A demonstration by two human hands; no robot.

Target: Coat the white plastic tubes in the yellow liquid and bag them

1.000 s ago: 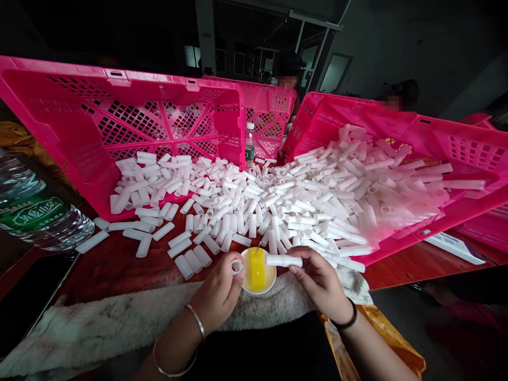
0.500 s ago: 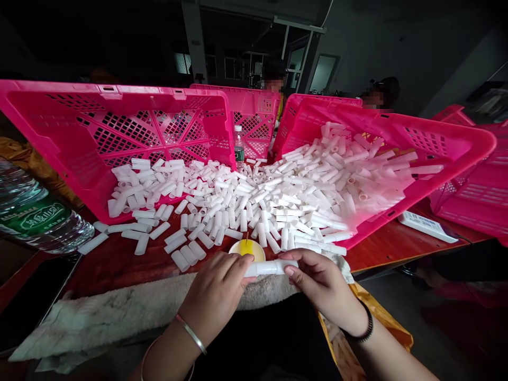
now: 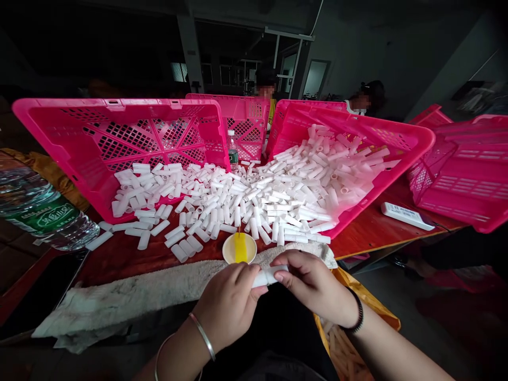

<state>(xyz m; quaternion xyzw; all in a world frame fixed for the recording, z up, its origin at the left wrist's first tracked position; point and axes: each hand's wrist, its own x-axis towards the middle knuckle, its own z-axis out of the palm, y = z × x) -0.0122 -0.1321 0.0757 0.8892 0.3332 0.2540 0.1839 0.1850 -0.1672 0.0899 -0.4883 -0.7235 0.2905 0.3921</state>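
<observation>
Between my two hands lies a white tube assembly [image 3: 269,276], with a seam near its middle. My left hand [image 3: 230,299] grips its left end between thumb and fingers. Its right end is pinched by the thumb and fingers of my right hand [image 3: 315,288]. Just beyond them is a small white dish [image 3: 251,248] holding something yellow [image 3: 240,247] with a thin stick upright in it. A large heap of short white tubes [image 3: 238,198] spreads behind the dish, spilling from two tipped pink crates, the left crate [image 3: 85,182] and the right crate [image 3: 373,198].
A rolled whitish towel [image 3: 130,286] runs along the front edge of the red table [image 3: 369,238]. At left lies a big water bottle [image 3: 51,217]; a small bottle [image 3: 233,151] stands between the crates. A white device [image 3: 408,216] sits right. Two people are behind the crates.
Both hands have moved slightly down, and the tube between them looks shorter, its parts closer together. The view has shifted, showing more of the dish.
</observation>
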